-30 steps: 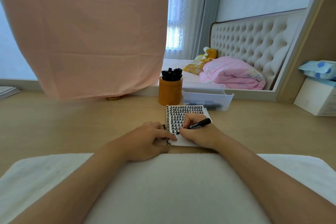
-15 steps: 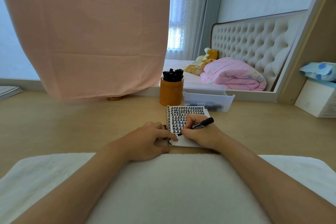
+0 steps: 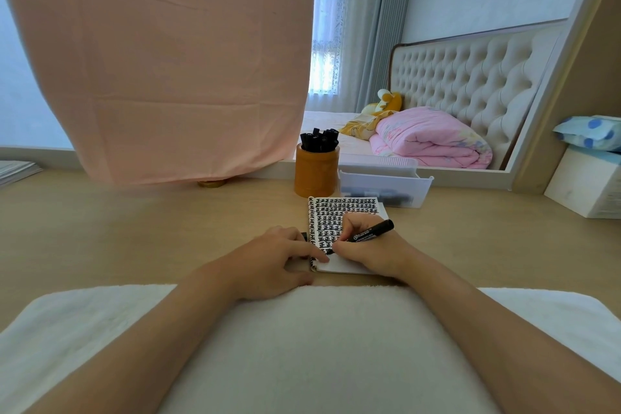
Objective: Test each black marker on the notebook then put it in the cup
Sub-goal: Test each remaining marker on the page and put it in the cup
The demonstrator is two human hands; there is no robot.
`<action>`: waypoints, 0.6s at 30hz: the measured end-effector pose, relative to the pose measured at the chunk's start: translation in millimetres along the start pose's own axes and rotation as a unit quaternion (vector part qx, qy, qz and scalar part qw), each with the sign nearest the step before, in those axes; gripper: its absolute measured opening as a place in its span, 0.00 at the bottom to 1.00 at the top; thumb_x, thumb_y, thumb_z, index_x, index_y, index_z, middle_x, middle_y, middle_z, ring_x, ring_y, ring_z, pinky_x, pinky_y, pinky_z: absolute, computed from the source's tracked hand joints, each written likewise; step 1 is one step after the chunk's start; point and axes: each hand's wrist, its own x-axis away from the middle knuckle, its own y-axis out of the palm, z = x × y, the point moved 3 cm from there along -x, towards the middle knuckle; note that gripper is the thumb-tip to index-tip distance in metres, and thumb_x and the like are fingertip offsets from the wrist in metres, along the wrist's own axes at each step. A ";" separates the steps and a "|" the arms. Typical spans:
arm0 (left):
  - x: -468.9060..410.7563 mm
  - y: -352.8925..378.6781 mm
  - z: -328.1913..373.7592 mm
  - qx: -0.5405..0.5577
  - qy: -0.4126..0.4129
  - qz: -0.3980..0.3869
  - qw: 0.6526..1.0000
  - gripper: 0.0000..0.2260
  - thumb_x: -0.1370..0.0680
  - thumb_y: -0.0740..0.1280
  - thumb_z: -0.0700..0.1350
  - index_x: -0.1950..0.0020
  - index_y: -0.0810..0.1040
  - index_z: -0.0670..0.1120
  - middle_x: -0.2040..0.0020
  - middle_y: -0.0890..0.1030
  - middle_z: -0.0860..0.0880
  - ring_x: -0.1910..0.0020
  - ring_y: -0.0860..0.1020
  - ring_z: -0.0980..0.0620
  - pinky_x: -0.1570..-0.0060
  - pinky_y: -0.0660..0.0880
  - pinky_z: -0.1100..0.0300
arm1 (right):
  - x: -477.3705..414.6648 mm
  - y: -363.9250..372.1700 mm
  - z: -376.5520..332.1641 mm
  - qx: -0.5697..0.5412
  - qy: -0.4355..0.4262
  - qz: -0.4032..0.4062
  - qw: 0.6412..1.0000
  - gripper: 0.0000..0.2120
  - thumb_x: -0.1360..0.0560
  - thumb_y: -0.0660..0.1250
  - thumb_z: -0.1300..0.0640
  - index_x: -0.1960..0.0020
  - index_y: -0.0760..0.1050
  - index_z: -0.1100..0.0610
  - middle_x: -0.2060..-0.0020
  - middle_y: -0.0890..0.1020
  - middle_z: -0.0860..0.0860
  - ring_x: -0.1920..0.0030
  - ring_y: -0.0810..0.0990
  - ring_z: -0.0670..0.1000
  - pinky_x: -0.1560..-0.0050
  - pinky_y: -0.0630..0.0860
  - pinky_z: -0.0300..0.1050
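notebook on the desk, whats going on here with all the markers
A person is testing a black marker on the notebook. Their right hand grips the marker with its tip down on the page, which is mostly covered in rows of black marks. Their left hand rests at the notebook's left edge, with the index finger pressing on the page. Behind the notebook, an orange cup holds several black markers. A clear bin sits to the right of the cup.
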 end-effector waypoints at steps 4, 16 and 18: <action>-0.7 -0.1 -0.5 -0.002 0.000 0.001 1.000 0.16 0.22 0.66 0.57 0.34 0.72 0.68 0.42 0.71 0.56 0.42 0.66 0.57 0.39 0.69 0.53 | -0.1 0.6 -1.6 -0.004 0.007 -0.005 1.000 0.12 0.29 0.73 0.64 0.65 0.73 0.53 0.66 0.78 0.47 0.68 0.74 0.38 0.67 0.70 0.31; 0.7 -3.7 -5.7 0.024 0.014 0.032 0.999 0.16 0.21 0.66 0.53 0.34 0.73 0.66 0.46 0.73 0.59 0.47 0.72 0.60 0.47 0.72 0.62 | 1.1 -8.4 6.7 -0.181 0.060 0.042 0.981 0.05 0.24 0.71 0.62 0.56 0.75 0.58 0.71 0.77 0.54 0.73 0.72 0.49 0.74 0.68 0.40; -0.6 -9.9 -9.4 0.048 0.006 0.101 0.994 0.14 0.20 0.65 0.48 0.37 0.76 0.63 0.48 0.75 0.60 0.50 0.74 0.60 0.51 0.72 0.64 | -1.1 -12.0 3.5 -0.166 0.044 0.061 0.983 0.04 0.24 0.71 0.62 0.52 0.78 0.55 0.70 0.79 0.53 0.72 0.74 0.49 0.73 0.70 0.40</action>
